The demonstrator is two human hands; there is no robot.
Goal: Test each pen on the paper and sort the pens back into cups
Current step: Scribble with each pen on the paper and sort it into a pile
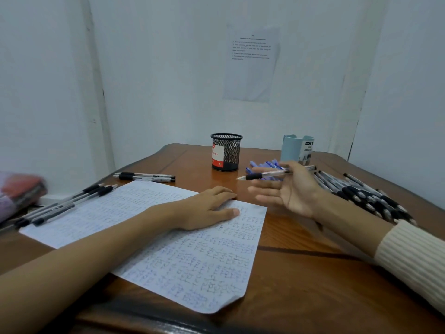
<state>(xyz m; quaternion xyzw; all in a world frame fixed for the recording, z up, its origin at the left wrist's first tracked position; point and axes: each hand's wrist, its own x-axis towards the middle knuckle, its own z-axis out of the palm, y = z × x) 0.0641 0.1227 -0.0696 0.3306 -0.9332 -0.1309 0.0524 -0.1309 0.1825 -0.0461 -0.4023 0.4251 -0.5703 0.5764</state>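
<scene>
White walls close around a brown wooden bench (pixel 301 273), a printed notice (pixel 251 63) taped up behind. Scribbled paper (pixel 187 256) lies across the bench; left hand (pixel 207 208) rests flat on it, fingers (pixel 228 212) together, holding nothing. Right hand (pixel 291 186) hovers palm-up just off the paper's right edge, thumb and forefinger pinching a clear pen (pixel 272 174), tip pointing left. Black mesh cup (pixel 226 151) and pale blue cup (pixel 297 149) stand at the back. Blue pens (pixel 261 165) lie before the blue cup; black-grip pens (pixel 366 196) heaped right; more at left (pixel 62 206) and above the paper (pixel 147 177).
</scene>
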